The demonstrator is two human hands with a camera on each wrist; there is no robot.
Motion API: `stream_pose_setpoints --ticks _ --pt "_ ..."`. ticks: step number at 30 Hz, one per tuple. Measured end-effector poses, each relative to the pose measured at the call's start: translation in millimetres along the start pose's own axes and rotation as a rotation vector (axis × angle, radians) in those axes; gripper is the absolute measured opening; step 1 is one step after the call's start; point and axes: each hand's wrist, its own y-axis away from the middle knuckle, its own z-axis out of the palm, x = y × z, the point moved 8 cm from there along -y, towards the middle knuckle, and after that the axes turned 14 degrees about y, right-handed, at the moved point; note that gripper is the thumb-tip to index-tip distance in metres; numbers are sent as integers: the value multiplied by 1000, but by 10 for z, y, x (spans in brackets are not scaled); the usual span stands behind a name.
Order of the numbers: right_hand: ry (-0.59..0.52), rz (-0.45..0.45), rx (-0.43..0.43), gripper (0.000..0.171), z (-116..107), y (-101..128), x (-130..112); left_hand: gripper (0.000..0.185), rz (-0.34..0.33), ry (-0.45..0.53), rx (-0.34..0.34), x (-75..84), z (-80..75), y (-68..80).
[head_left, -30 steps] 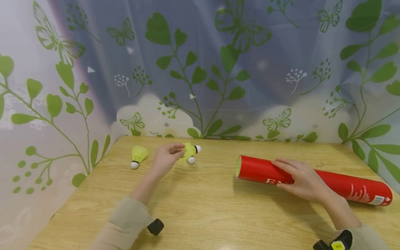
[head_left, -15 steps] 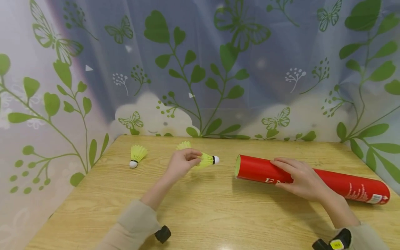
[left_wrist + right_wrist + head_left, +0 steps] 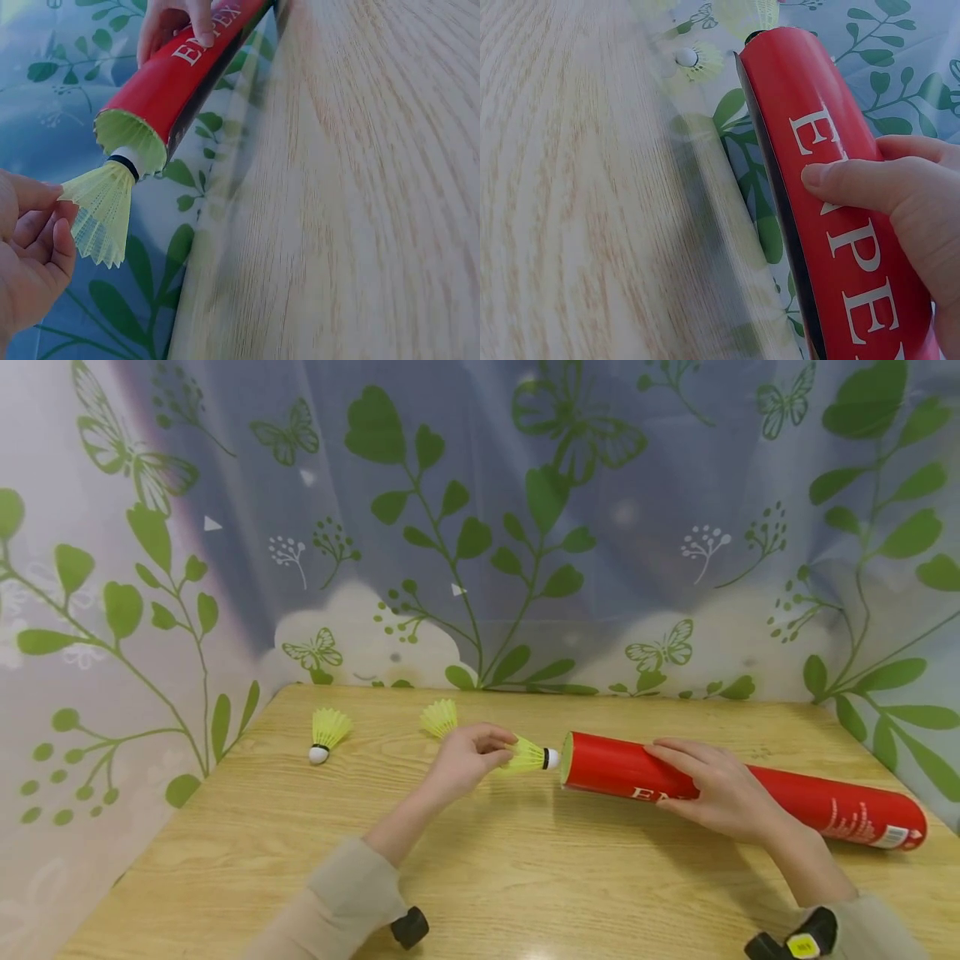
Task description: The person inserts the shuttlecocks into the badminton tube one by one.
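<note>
My left hand (image 3: 467,762) pinches a yellow shuttlecock (image 3: 528,756) by the edge of its skirt. Its white cork points right, at the mouth of a red tube (image 3: 607,766). In the left wrist view the shuttlecock (image 3: 105,202) has its cork right at the tube's open end, and the tube's inside is pale yellow-green. My right hand (image 3: 720,789) grips the tube around its middle, thumb on the near side over the white lettering, as the right wrist view of the tube (image 3: 817,142) also shows. The tube slants across the right half of the table.
Another shuttlecock (image 3: 329,735) lies at the left of the wooden table (image 3: 480,877). Behind my left hand is one more shuttlecock (image 3: 439,717), partly hidden. A curtain (image 3: 480,527) printed with leaves and butterflies hangs along the table's back edge.
My left hand has carried the shuttlecock rightward from beside the other one at the back, up to the tube's mouth. The right hand and the tube have hardly moved.
</note>
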Motion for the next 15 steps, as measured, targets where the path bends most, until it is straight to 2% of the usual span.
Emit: stream_pose_setpoints --ticks 10,15 --pt "-2 17 -25 73 34 -12 -5 19 23 10 -61 43 233 -87" --pt "-8 -7 -16 72 62 -52 -30 19 32 -2 -60 59 314 -115"
